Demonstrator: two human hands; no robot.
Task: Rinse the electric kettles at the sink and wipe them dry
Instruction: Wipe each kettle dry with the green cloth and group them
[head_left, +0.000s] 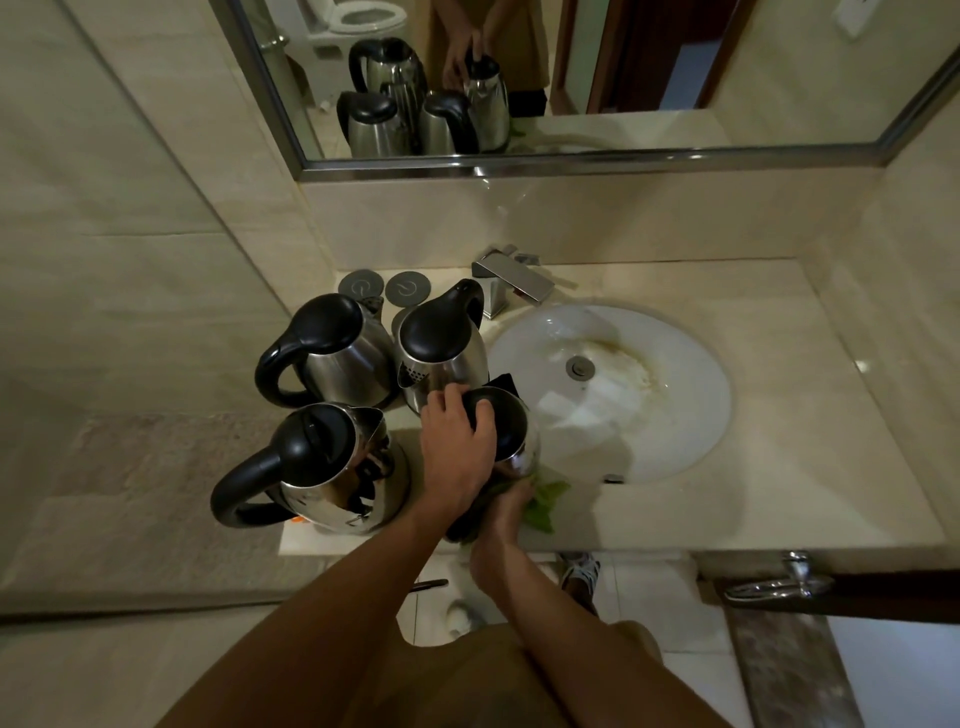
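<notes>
Left hand (456, 451) curled over black lid of kettle (511, 434) at sink (675, 415) edge. Right hand (511, 499) pressing green cloth (543, 506) low against kettle (finger curl hidden, can't tell). Three more kettles (332, 353) parked left.

No legible txt; only power symbols on two grey discs (382, 287).
</notes>
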